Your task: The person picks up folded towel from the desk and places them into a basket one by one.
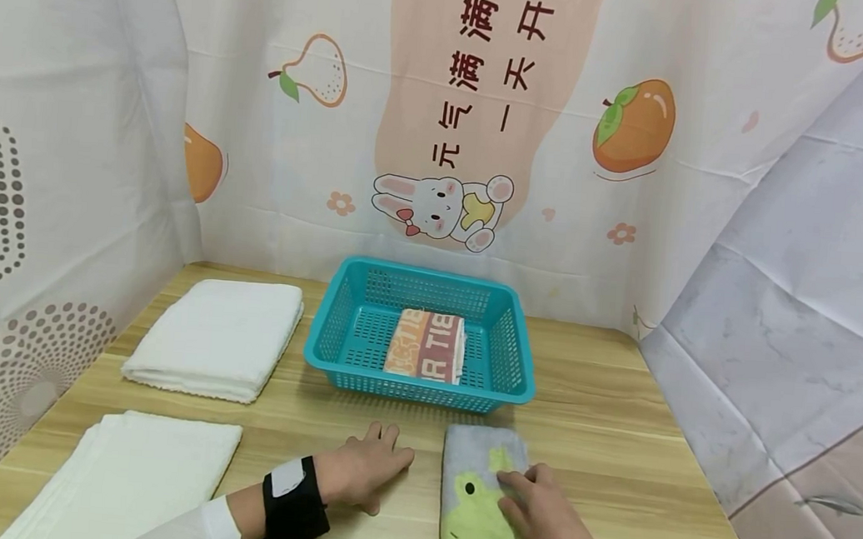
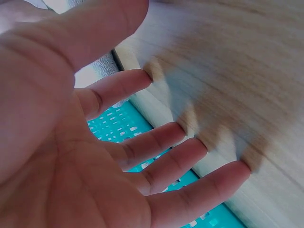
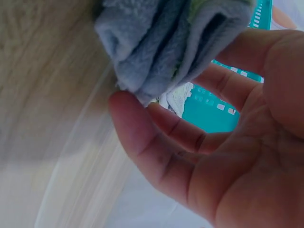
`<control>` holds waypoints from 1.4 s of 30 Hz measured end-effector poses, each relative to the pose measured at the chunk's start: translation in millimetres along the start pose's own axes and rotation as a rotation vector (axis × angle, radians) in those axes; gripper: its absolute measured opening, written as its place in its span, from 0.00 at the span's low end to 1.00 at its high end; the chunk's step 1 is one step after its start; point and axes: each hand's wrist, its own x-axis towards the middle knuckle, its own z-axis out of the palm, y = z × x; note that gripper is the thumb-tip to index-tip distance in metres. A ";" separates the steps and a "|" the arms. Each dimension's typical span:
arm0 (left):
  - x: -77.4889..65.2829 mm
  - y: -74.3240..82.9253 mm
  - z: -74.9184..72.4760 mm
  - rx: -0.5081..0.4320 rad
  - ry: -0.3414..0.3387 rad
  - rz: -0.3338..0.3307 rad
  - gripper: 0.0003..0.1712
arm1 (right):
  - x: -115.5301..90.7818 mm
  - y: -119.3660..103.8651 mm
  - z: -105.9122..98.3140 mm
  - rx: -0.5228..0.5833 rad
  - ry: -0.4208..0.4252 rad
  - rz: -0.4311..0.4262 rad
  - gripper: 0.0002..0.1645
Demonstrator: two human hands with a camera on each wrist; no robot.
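A folded grey hand towel (image 1: 481,500) with a green cartoon-animal design lies on the table. Over its right side rests my right hand (image 1: 553,516), two fingers on its top face. In the right wrist view, the layered folded edge of the towel (image 3: 156,52) shows, with a fingertip of the right hand (image 3: 190,137) at its lower corner by the tabletop. My left hand (image 1: 365,469) holds nothing. It is left of the towel, its fingers spread and their tips at the wood, as the left wrist view of the hand (image 2: 128,137) shows.
Behind the hands stands a teal plastic basket (image 1: 419,391) with a folded orange and maroon lettered towel (image 1: 426,344) inside. On the left lie a thick folded white towel (image 1: 220,334) and a stack of white cloths (image 1: 139,474). A printed curtain (image 1: 297,151) hangs behind the table.
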 end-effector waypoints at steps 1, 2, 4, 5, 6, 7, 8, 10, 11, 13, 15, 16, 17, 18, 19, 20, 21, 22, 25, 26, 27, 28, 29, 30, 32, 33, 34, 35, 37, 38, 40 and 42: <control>0.0 -0.2 0.1 -0.001 -0.001 0.001 0.30 | 0.2 -0.1 0.3 0.001 -0.002 -0.003 0.20; 0.0 -0.3 0.2 0.000 0.000 0.002 0.30 | 0.4 -0.2 0.7 0.004 -0.004 -0.003 0.20; 0.0 -0.5 0.4 0.001 0.002 0.004 0.30 | 0.9 -0.6 1.2 0.009 -0.007 -0.011 0.19; -0.1 -0.6 0.6 0.001 0.002 0.004 0.30 | 1.2 -0.9 1.6 0.011 -0.008 -0.014 0.19; -0.1 -0.7 0.7 0.000 0.002 0.005 0.30 | 1.6 -1.1 2.0 0.007 -0.005 -0.020 0.19; -0.2 -0.7 0.9 0.000 0.004 0.005 0.30 | 2.0 -1.5 2.4 0.005 -0.003 -0.028 0.19; -0.3 -0.7 1.1 -0.001 0.005 0.004 0.30 | 2.5 -1.9 2.9 0.005 0.000 -0.035 0.19; -0.5 -0.6 1.5 -0.003 0.009 0.004 0.30 | 3.6 -2.0 4.3 0.009 0.007 -0.055 0.18; -0.6 -0.6 1.8 -0.003 0.012 0.004 0.30 | 4.2 -2.3 5.0 0.008 0.011 -0.063 0.18; -0.6 -0.7 2.1 -0.001 0.015 0.004 0.31 | 5.0 -2.7 6.5 0.017 0.014 -0.075 0.18; -0.6 -1.0 2.2 -0.002 0.014 0.005 0.31 | 5.5 -3.0 8.0 0.028 0.014 -0.084 0.18; -0.7 -1.2 2.2 -0.003 0.013 0.006 0.31 | 5.8 -3.5 8.4 0.030 0.013 -0.090 0.18; -0.7 -1.3 2.1 -0.004 0.012 0.007 0.31 | 6.1 -4.4 8.8 0.030 0.009 -0.088 0.18; -0.7 -1.3 1.8 -0.004 0.010 0.007 0.31 | 6.5 -4.7 9.3 0.032 0.007 -0.091 0.18; -0.8 -1.4 1.7 -0.005 0.008 0.006 0.31 | 6.7 -5.3 9.6 0.033 0.004 -0.093 0.19; -0.8 -1.4 1.5 -0.005 0.007 0.006 0.31 | 7.2 -6.0 9.8 0.033 0.001 -0.095 0.19; -0.8 -1.3 1.4 -0.004 0.008 0.006 0.31 | 7.8 -6.7 10.1 0.035 -0.001 -0.099 0.19; -0.7 -1.3 1.3 -0.004 0.007 0.005 0.32 | 8.2 -7.4 10.4 0.036 0.000 -0.103 0.19; -0.5 -1.0 1.3 0.007 0.005 0.002 0.32 | 8.8 -9.7 11.4 0.050 -0.010 -0.103 0.19; -0.4 -0.9 1.4 0.008 0.006 0.002 0.33 | 9.0 -10.5 11.7 0.056 -0.014 -0.103 0.19; -0.4 -0.9 1.6 0.011 0.008 0.002 0.33 | 9.5 -11.0 12.2 0.060 -0.016 -0.104 0.19; -0.4 -0.8 1.7 0.017 0.009 0.002 0.33 | 9.7 -11.8 12.7 0.066 -0.019 -0.102 0.20; -0.4 -0.7 1.8 0.023 0.010 0.002 0.33 | 9.9 -12.6 13.1 0.073 -0.024 -0.096 0.20; -0.5 -0.5 1.7 0.026 0.013 0.002 0.33 | 10.2 -13.5 13.6 0.080 -0.024 -0.094 0.20; -0.6 -0.4 1.8 0.025 0.016 0.001 0.33 | 11.0 -15.2 14.5 0.101 -0.026 -0.092 0.20; -0.6 -0.3 1.8 0.027 0.018 0.001 0.33 | 11.4 -16.0 14.9 0.113 -0.028 -0.090 0.20; -0.7 -0.1 1.6 0.029 0.017 0.000 0.34 | 11.5 -17.1 15.3 0.126 -0.030 -0.088 0.21; -0.6 -0.1 1.6 0.030 0.021 0.000 0.34 | 11.9 -17.9 15.6 0.140 -0.034 -0.085 0.21; -0.5 -0.1 1.7 0.032 0.029 0.002 0.33 | 12.5 -19.2 16.1 0.162 -0.039 -0.081 0.21; -0.6 0.0 1.5 0.038 0.034 0.003 0.33 | 12.8 -19.6 16.3 0.170 -0.040 -0.079 0.21; -0.7 0.0 1.7 0.046 0.040 0.004 0.33 | 13.4 -20.1 16.8 0.177 -0.039 -0.076 0.21; -0.7 -0.1 1.9 0.051 0.043 0.004 0.33 | 13.8 -20.2 17.4 0.184 -0.037 -0.072 0.20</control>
